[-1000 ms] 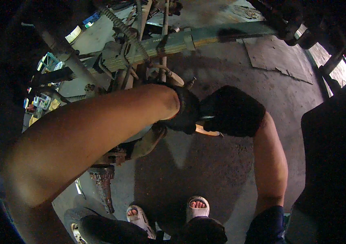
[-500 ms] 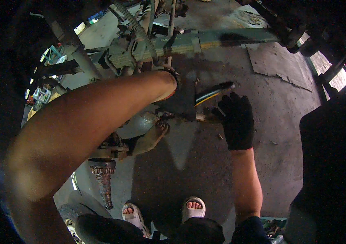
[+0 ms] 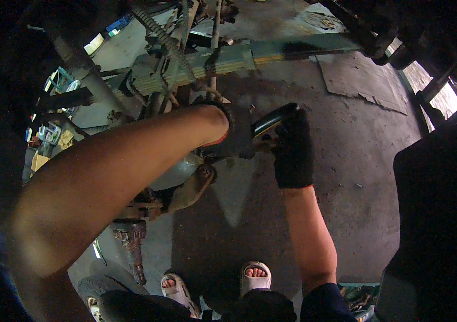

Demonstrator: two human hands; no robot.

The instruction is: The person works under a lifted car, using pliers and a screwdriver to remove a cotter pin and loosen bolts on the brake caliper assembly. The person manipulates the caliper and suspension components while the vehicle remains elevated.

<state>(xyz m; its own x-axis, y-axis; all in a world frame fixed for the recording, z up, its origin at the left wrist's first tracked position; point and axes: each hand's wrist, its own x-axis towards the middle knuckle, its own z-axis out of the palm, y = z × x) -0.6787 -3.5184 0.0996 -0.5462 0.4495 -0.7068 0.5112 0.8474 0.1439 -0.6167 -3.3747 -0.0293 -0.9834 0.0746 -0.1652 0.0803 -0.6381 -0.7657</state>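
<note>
Right hand (image 3: 294,150), black-gloved, is up at the raised end of a shiny black bar (image 3: 271,121) that slants across to just beside the left hand (image 3: 240,131); honestly can't tell if it's clamped on or merely against it. The left one's gloved too and so lost in shadow that I can't make out its grip either. Past both hands runs a long leaf spring (image 3: 303,51), and a greasy toothed shaft (image 3: 134,252) sits closer in than the left.
</note>
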